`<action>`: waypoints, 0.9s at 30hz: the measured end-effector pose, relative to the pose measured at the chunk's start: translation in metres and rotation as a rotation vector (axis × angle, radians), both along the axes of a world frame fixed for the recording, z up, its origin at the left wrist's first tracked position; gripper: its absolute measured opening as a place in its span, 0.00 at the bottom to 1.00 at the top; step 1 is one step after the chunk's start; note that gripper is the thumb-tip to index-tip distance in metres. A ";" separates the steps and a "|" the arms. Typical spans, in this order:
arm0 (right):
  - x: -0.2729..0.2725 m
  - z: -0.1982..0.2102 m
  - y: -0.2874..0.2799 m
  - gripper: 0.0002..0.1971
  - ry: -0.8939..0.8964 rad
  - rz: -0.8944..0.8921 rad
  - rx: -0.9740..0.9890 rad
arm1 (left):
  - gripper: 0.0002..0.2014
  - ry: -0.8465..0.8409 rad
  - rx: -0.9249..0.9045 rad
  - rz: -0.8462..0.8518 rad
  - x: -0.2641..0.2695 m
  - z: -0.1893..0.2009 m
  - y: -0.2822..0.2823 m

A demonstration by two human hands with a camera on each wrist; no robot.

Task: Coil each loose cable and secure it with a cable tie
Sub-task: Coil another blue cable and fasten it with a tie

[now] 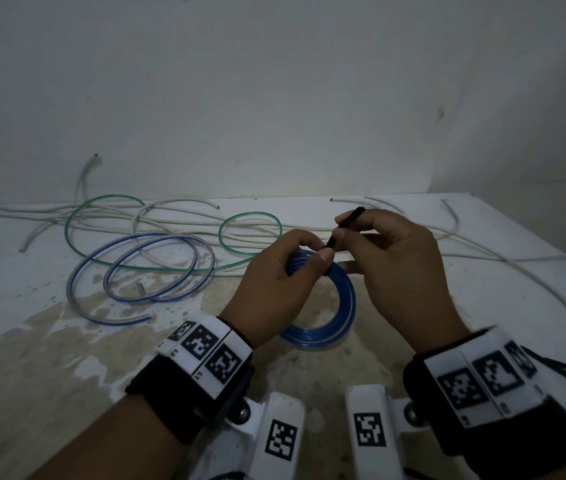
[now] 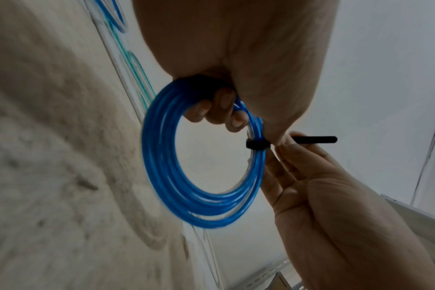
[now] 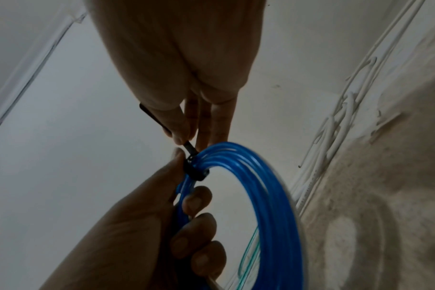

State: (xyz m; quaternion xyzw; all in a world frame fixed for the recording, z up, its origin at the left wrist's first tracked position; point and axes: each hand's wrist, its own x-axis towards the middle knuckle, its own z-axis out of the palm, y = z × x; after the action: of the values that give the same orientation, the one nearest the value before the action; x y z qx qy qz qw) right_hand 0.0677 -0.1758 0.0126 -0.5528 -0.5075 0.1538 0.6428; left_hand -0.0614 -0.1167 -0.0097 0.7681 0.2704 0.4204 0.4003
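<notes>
So we've got a plain whitish wall (image 1: 274,81) behind, scuffed, with one dark mark on its right side. The worktop (image 1: 49,375) butts right against it: white paint, worn through to patchy beige near us. Lighting's pretty dim and bluish. A pale slotted metal rail (image 2: 410,213) shows in the left wrist view.

Looks like a bare, dim back room or utility space used for rough work rather than a furnished home or office. Plain whitewashed wall (image 1: 274,98), a worn white worktop (image 1: 482,289) with paint flaked off to bare beige patches, loose white wires (image 1: 177,216) and clear tubing (image 1: 143,268) strewn along its far edge.
</notes>
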 end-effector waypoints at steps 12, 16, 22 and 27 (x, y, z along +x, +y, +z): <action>-0.003 0.012 -0.006 0.07 -0.074 -0.058 0.056 | 0.02 -0.019 -0.126 -0.040 0.001 -0.004 0.001; -0.002 0.010 -0.006 0.02 -0.177 0.008 -0.061 | 0.02 -0.070 -0.177 -0.037 0.000 -0.003 0.002; -0.005 0.003 -0.004 0.08 -0.437 -0.087 0.024 | 0.03 -0.046 -0.170 0.004 0.001 -0.004 0.004; -0.009 0.002 -0.004 0.08 -0.445 -0.107 0.067 | 0.02 -0.088 -0.196 0.014 0.002 -0.001 0.002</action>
State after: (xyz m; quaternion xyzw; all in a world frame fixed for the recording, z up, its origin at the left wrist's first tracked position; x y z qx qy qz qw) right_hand 0.0584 -0.1799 0.0151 -0.5774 -0.6117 -0.0234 0.5402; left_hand -0.0592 -0.1146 -0.0107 0.7041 0.2978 0.4279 0.4822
